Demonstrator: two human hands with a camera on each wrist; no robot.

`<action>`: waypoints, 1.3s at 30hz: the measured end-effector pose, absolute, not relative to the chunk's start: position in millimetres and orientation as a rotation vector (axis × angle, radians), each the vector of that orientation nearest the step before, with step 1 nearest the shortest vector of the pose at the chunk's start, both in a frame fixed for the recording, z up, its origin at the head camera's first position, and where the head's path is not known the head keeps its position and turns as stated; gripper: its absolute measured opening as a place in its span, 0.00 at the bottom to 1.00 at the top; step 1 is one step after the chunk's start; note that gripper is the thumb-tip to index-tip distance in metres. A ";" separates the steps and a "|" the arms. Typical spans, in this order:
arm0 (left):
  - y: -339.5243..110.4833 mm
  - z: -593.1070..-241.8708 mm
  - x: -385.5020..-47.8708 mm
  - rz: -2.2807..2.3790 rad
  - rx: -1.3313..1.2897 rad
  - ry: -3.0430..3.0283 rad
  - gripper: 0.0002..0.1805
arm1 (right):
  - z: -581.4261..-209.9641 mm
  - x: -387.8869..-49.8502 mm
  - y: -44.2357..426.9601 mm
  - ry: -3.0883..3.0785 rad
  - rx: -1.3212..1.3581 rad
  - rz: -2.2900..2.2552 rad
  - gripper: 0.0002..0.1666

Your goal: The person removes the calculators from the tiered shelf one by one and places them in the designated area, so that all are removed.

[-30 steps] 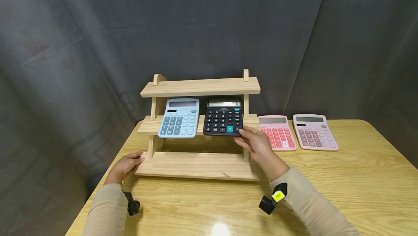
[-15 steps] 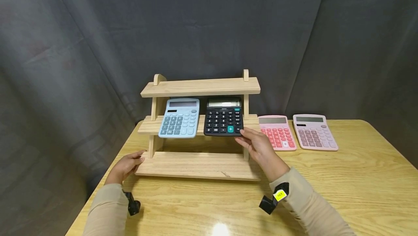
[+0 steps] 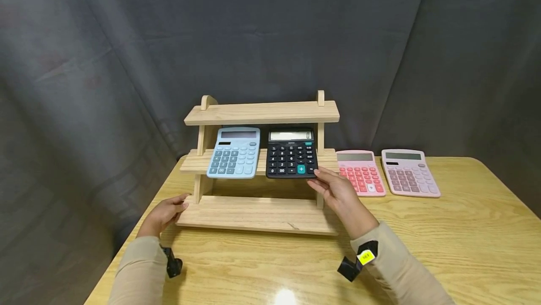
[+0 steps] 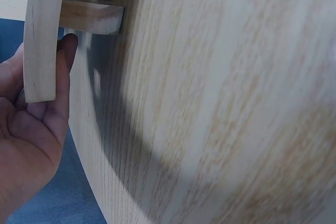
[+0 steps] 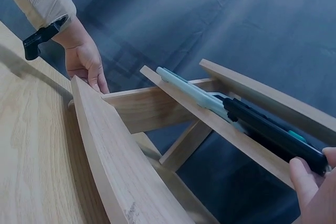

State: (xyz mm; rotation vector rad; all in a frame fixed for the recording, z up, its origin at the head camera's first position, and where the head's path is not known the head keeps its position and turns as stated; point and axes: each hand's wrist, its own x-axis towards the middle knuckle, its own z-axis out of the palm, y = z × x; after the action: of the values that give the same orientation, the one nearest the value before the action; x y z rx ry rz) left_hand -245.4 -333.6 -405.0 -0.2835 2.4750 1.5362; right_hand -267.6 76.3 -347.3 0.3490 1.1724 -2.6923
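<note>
On the wooden rack's point(image 3: 262, 113) middle shelf point(image 3: 193, 161): black calculator point(image 3: 291, 155), front edge overhanging, just beside the blue calculator point(image 3: 234, 154). Right hand point(image 3: 338, 197) pinches its near right corner, thumb above. Left hand point(image 3: 162, 213) grips the bottom board's point(image 3: 253, 211) end between thumb and fingers. Risk, I judge: one-corner hold lets it pivot into its neighbour or, released too far forward, tip off.
</note>
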 end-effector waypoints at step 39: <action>-334.4 -403.9 -245.3 1.495 -0.253 2.484 0.27 | -342.3 -232.3 101.1 1.016 0.199 -2.711 0.16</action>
State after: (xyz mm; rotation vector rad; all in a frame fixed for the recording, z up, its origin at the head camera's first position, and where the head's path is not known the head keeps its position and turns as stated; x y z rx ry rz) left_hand -245.3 -334.4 -403.9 -0.2526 2.4837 1.4945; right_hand -232.3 101.1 -342.3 0.1989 1.0164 -2.7111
